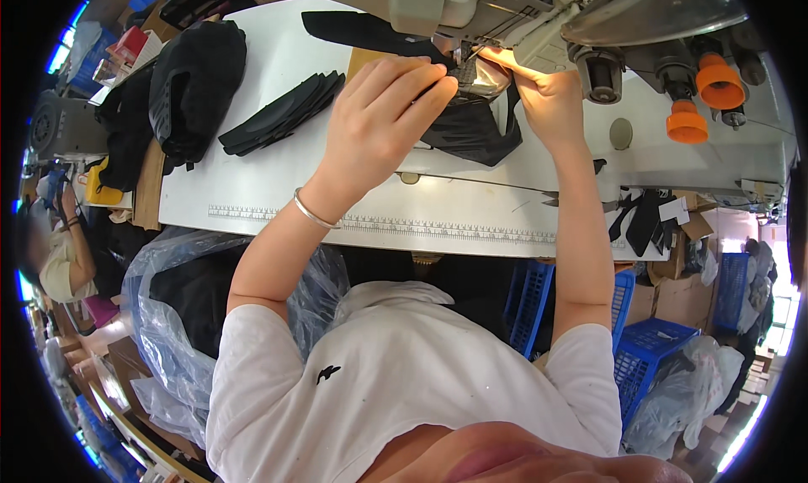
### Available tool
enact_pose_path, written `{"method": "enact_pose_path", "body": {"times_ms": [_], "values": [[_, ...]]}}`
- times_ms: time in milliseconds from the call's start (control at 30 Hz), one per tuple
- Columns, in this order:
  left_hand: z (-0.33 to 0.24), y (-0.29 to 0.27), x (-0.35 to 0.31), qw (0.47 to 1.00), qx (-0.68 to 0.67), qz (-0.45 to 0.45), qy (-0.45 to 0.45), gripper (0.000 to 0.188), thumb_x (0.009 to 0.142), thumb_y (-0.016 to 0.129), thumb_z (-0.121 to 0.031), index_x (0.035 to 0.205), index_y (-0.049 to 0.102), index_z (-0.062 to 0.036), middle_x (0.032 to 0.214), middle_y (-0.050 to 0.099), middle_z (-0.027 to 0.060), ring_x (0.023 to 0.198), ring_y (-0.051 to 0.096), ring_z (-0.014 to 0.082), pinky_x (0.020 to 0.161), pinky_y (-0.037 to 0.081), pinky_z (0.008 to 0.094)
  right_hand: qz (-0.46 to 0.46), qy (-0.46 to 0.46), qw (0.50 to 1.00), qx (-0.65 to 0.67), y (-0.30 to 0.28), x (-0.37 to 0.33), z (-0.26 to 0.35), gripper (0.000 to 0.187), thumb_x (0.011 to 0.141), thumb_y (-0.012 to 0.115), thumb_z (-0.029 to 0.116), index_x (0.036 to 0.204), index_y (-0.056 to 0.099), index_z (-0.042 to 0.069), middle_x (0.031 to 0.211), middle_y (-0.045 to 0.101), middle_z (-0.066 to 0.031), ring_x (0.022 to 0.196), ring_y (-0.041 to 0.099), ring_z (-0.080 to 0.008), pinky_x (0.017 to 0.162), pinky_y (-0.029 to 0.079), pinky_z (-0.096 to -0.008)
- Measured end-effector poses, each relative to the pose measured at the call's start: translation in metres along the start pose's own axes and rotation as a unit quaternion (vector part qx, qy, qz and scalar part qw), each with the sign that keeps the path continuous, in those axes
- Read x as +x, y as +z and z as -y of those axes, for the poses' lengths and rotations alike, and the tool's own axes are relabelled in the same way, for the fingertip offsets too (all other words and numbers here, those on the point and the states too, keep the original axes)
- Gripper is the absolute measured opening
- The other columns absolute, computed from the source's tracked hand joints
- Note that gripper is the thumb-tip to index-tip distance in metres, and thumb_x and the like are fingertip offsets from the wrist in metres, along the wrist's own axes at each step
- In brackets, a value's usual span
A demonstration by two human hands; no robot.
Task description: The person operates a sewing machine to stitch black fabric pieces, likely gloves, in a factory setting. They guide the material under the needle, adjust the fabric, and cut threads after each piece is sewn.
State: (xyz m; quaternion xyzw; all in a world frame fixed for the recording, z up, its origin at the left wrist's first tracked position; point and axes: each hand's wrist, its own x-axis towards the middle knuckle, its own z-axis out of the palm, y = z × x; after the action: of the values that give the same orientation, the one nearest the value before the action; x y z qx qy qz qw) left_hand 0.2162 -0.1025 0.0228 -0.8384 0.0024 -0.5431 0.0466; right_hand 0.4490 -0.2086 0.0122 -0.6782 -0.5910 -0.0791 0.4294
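My left hand is beside the needle area of a sewing machine, its fingers bent and their tips drawn together. Whatever sits between those fingertips is hidden. On the other side of the needle, my right hand has its forefinger stretched toward the machine's foot and its other fingers curled at the edge of a black fabric piece. That piece hangs folded below the foot, between my two hands. A long black fabric strip lies behind my left hand.
A stack of black fabric pieces and a black bundle lie on the white table at left. Small scissors lie near my right forearm. Orange cones hang from the machine at right. Blue crates stand below; another person sits far left.
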Motion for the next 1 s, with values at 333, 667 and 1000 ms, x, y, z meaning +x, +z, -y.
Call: {"method": "enact_pose_path", "body": {"times_ms": [333,667,1000], "values": [[-0.002,0.0,0.0,1.0,0.016,0.0,0.008,0.03,0.07,0.073,-0.006,0.1,0.072,-0.0013,0.103,0.069,0.0074,0.098,0.068,0.0254,0.079,0.059,0.0363,0.016,-0.02,1.0,-0.011,0.001,-0.001,-0.011,0.026,0.083,0.074,0.006,0.106,0.062,0.001,0.094,0.069,-0.016,0.089,0.067,-0.0385,0.079,0.053,-0.0463],[-0.005,0.009,0.001,0.997,0.05,-0.028,0.059,0.025,0.07,0.072,-0.006,0.093,0.071,0.0017,0.097,0.068,0.0106,0.092,0.069,0.0258,0.079,0.06,0.0359,-0.008,0.023,0.996,0.082,0.012,0.001,-0.033,0.033,0.086,0.078,0.006,0.112,0.06,0.002,0.1,0.069,-0.0096,0.087,0.068,-0.0227,0.077,0.054,-0.0367],[-0.004,0.014,0.0,0.996,0.049,-0.034,0.059,0.023,0.069,0.07,-0.006,0.091,0.071,0.0017,0.096,0.068,0.0112,0.093,0.07,0.0265,0.079,0.061,0.0357,-0.016,0.05,0.993,0.105,0.01,0.001,-0.029,0.035,0.086,0.079,0.007,0.116,0.061,0.002,0.103,0.069,-0.0091,0.088,0.069,-0.0227,0.078,0.055,-0.0365]]}}
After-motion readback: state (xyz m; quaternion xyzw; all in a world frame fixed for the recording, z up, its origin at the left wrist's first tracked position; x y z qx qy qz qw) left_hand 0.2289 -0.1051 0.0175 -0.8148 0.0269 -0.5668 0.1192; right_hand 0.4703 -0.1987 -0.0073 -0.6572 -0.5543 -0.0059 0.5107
